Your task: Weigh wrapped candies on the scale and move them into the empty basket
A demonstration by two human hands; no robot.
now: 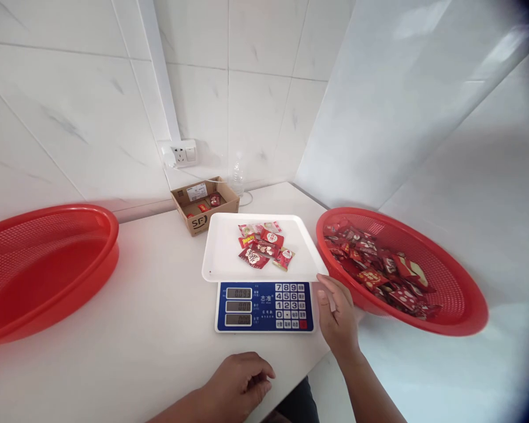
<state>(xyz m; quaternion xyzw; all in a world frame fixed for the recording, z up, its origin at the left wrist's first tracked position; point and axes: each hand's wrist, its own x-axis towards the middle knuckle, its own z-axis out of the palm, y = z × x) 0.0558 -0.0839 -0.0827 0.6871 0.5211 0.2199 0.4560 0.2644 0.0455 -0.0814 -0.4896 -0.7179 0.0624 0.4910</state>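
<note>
Several red and pink wrapped candies (pixel 264 248) lie in a loose group on the white tray (pixel 220 252) of a digital scale (pixel 264 307). The scale has a blue panel with a keypad and displays; the top one appears to read 0.093. My right hand (pixel 338 314) is at the tray's front right corner, fingers stretched and thumb apart, with the fingertips at or very near the rim. Nothing shows in its grasp. Below the scale, my left hand (pixel 242 382) rests over the table, loosely curled with a gap between thumb and forefinger; I see nothing in it.
To the right, a red plastic basket (pixel 462 311) holds many wrapped candies. Another red basket (pixel 83 282) stands on the left. Behind the scale are a small cardboard box (pixel 216 217) with a few candies, a clear bottle (pixel 238 175) and a wall socket (pixel 179 154) with a cable.
</note>
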